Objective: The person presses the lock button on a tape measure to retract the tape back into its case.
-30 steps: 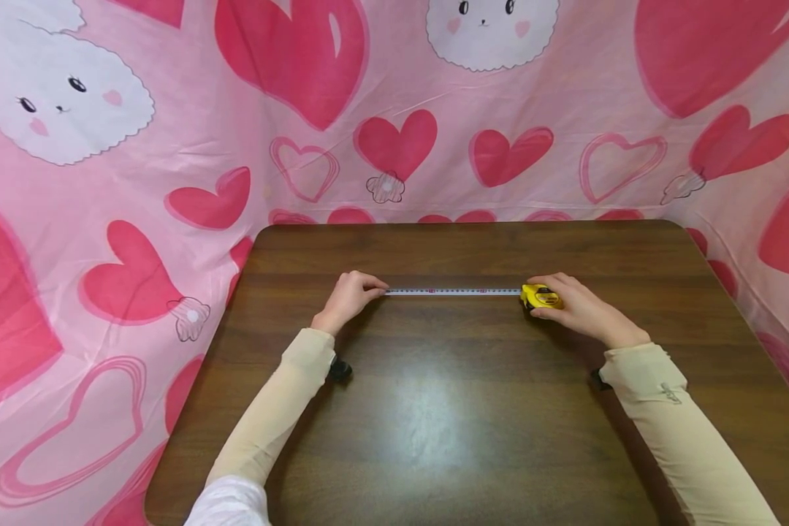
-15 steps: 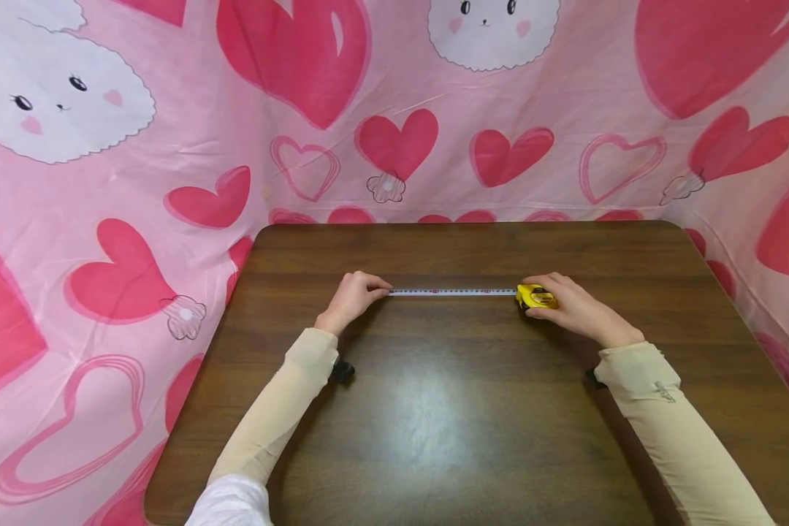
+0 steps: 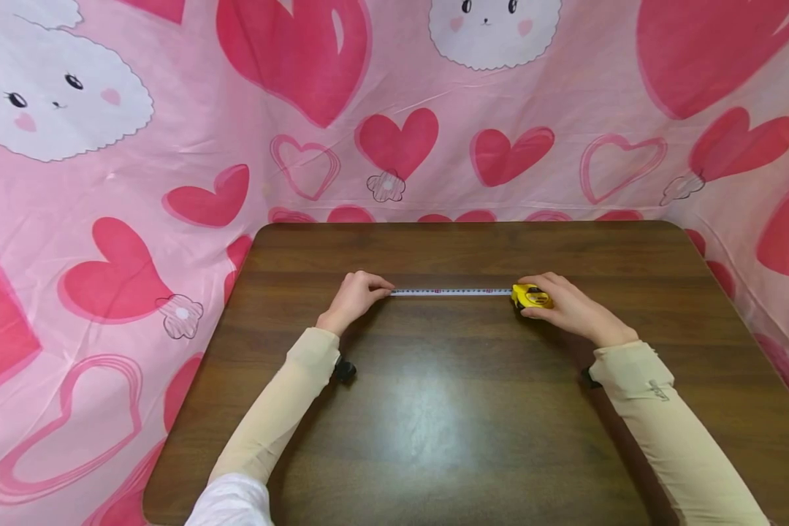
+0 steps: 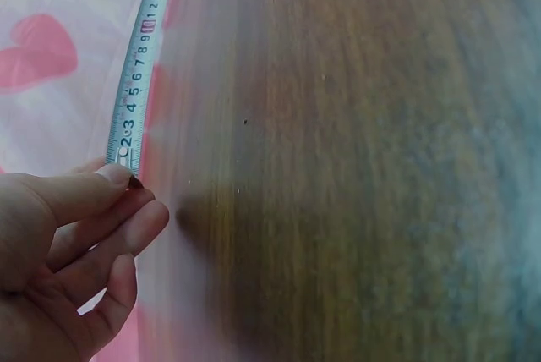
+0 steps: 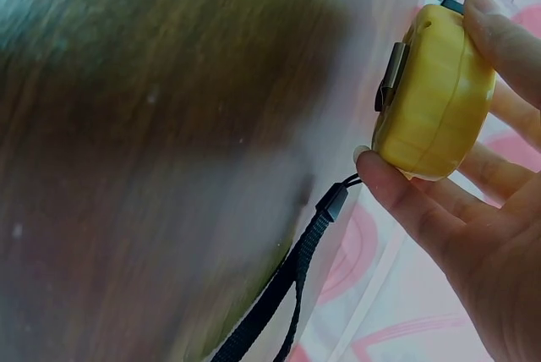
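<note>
A yellow tape measure (image 3: pixel 534 296) is in my right hand (image 3: pixel 581 314), its thumb and fingers gripping opposite sides of the case. From its left side the white blade (image 3: pixel 456 292) runs straight across to my left hand (image 3: pixel 353 301). There, in the left wrist view, the thumb and fingers (image 4: pixel 72 201) pinch the blade's end, just below the low numbers; the end hook is mostly hidden. In the right wrist view the case (image 5: pixel 439 95) shows a metal clip (image 5: pixel 390 76) on one side, and a black wrist strap (image 5: pixel 292 282) hangs from it.
A brown wood-grain table (image 3: pixel 421 409) lies under both hands. Pink cloth (image 3: pixel 237 88) printed with hearts surrounds its back and sides. Dark camera mounts (image 3: pixel 344 370) sit beneath the wrists.
My right hand has moved left with the tape measure case, so the stretch of blade showing is shorter. My left hand has shifted very slightly right, still pinching the end.
</note>
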The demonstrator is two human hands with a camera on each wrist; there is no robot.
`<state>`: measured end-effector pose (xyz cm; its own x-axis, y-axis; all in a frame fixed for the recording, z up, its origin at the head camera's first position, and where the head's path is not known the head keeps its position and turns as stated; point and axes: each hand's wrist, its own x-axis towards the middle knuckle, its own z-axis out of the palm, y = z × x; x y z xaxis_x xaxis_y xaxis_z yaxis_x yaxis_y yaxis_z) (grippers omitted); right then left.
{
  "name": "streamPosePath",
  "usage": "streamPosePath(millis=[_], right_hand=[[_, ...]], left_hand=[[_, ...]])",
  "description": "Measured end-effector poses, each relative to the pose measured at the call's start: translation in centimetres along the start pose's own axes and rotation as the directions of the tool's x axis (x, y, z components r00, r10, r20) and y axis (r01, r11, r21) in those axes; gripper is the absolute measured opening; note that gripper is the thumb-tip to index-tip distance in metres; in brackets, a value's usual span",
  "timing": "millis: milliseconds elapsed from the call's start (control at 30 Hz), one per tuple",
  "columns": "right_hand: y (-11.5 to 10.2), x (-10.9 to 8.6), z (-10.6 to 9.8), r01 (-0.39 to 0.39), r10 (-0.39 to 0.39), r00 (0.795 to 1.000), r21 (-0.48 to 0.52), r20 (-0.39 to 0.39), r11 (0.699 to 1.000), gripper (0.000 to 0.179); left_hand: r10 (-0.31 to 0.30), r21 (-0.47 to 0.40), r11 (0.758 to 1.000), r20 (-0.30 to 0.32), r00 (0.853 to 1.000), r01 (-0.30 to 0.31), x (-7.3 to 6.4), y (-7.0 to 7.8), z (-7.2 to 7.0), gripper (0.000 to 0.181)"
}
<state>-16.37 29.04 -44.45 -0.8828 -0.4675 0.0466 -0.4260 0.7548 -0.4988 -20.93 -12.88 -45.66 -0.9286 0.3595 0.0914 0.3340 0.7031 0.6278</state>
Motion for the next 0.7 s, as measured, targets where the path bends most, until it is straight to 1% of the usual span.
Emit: streamPosePath(millis=[167,400,700], right_hand=[[-0.11,0.20,0.16,0.024,-0.025,1.000,-0.019,-0.017,1.000,0.062],[-0.38,0.40,0.20,-0.013,0.013,1.000,-0.012,0.000,1.000,0.061],[-0.75,0.53,0.47,-0.019,0.019,1.000,-0.016,0.013,1.000,0.057]], left_hand=[[0.012,0.003,1.000,-0.001,1.000,-0.012,0.15,0.03,0.21,0.014],[0.016,-0.006,1.000,0.004,1.000,-0.016,0.25,-0.04,0.46,0.015],[0.018,-0.011,1.000,0.001,1.000,-0.018,0.29,0.20,0.79,0.015]])
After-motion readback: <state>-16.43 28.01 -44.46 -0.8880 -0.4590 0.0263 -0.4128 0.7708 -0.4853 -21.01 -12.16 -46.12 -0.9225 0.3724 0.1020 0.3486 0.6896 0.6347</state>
